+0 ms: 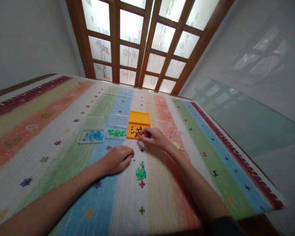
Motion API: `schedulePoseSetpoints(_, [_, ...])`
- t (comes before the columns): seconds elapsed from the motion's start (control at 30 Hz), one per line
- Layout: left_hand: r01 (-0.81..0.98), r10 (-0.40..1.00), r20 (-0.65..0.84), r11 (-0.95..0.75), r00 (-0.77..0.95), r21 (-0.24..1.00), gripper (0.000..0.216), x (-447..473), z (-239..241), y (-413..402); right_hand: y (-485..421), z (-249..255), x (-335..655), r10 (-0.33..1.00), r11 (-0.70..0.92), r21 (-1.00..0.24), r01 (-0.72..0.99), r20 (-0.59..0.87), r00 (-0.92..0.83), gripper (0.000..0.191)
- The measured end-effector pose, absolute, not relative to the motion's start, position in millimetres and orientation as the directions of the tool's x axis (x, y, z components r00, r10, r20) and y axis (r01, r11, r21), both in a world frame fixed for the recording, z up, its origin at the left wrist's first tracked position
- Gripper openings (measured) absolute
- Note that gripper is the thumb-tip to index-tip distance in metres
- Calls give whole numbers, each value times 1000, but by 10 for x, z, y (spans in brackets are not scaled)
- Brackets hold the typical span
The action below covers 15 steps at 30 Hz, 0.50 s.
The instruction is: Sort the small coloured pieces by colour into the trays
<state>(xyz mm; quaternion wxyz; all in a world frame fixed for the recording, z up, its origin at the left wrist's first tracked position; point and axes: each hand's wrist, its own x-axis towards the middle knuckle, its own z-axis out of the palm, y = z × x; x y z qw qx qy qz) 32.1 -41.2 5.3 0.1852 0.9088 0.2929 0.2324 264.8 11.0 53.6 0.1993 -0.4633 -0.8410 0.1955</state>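
Observation:
My right hand (152, 137) is over the front right corner of an open orange box (140, 118) that holds small dark pieces (135, 131). Its thumb and index finger are pinched together; anything between them is too small to make out. My left hand (120, 159) rests on the cloth with its fingers curled under, hiding whatever they may hold. A tiny piece (134, 160) lies just right of its fingertips. Between my forearms sits a small heap of green and blue pieces (141, 173).
Left of the orange box stand two clear boxes with raised lids, one with green pieces (116, 133), one with blue pieces (93, 135). Another clear box with yellow pieces (176, 143) is partly behind my right wrist. A striped tablecloth (88, 193) covers the table.

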Motion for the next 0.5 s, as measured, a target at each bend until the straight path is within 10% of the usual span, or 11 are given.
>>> schedulePoseSetpoints(0.5, [450,604,324,-778,728,438,21,331,53,-415,538,514,2347,892,452,-250,856,105,-440,20])
